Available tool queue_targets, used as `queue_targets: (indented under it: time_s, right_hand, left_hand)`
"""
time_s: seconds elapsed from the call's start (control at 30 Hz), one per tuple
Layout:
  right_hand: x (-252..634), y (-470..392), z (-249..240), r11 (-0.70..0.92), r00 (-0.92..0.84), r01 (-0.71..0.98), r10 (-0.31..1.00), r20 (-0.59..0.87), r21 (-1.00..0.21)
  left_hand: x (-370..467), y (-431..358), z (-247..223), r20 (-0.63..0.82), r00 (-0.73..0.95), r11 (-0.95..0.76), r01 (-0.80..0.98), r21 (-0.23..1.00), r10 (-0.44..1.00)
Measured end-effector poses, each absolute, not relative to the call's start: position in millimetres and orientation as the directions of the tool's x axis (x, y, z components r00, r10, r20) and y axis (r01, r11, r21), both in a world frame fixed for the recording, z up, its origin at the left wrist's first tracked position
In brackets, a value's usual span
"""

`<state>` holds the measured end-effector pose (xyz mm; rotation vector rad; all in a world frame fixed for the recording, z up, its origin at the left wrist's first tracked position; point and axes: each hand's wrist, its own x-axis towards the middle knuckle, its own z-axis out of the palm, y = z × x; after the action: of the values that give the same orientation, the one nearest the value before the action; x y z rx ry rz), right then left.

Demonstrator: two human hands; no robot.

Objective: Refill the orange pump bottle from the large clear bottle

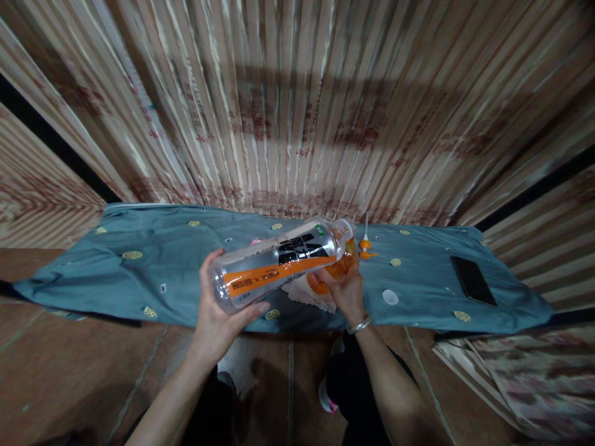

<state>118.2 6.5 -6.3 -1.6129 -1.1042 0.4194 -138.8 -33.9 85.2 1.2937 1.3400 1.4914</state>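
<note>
My left hand (216, 313) is wrapped round the base of a large clear plastic bottle (260, 272) with an orange, black and silver label. The bottle lies tilted nearly level, its uncapped-looking neck pointing right. Behind that neck, my right hand (344, 291) grips a smaller orange see-through bottle (341, 263), partly hidden by the large one. Whether liquid passes between the two I cannot make out. Under the orange bottle lies a crumpled white tissue (309, 294). An orange pump head (365, 246) with a thin tube rests on the cloth just beyond my right hand.
A blue-green patterned cloth (153, 272) covers the narrow table. A round white cap (390, 297) and a black phone (473, 280) lie to the right. Striped curtains (288, 124) hang close behind, and dark poles (60, 142) slant at both sides.
</note>
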Motion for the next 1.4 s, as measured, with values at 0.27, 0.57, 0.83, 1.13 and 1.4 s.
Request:
queue_targets:
  time_s: [0.27,0.57,0.83,1.13,1.4]
  right_hand:
    - [117.5,7.1,-7.5,0.082,0.48,0.423,0.824,0.3,-0.903]
    - [118.2,5.6,-7.3,0.025,0.488,0.411,0.839,0.243,-0.912]
    - [116.6,5.3,-2.5,0.029,0.5,0.41,0.829,0.252,-0.911]
    - [116.1,5.4,-3.6,0.043,0.491,0.422,0.829,0.268,-0.906]
    - [116.8,6.7,-7.7,0.085,0.476,0.423,0.826,0.301,-0.902]
  left_hand:
    - [-143.1,-35.2,77.4,0.206,-0.16,-0.185,0.133,0.974,0.965]
    - [-146.7,-37.1,69.3,0.227,-0.157,-0.203,0.155,0.967,0.961]
    - [-145.6,-36.3,68.6,0.169,-0.143,-0.156,0.1,0.983,0.975]
    - [-148.0,-35.5,68.8,0.245,-0.142,-0.218,0.178,0.96,0.959]
    - [-148.3,-35.1,72.2,0.274,-0.134,-0.235,0.253,0.938,0.952]
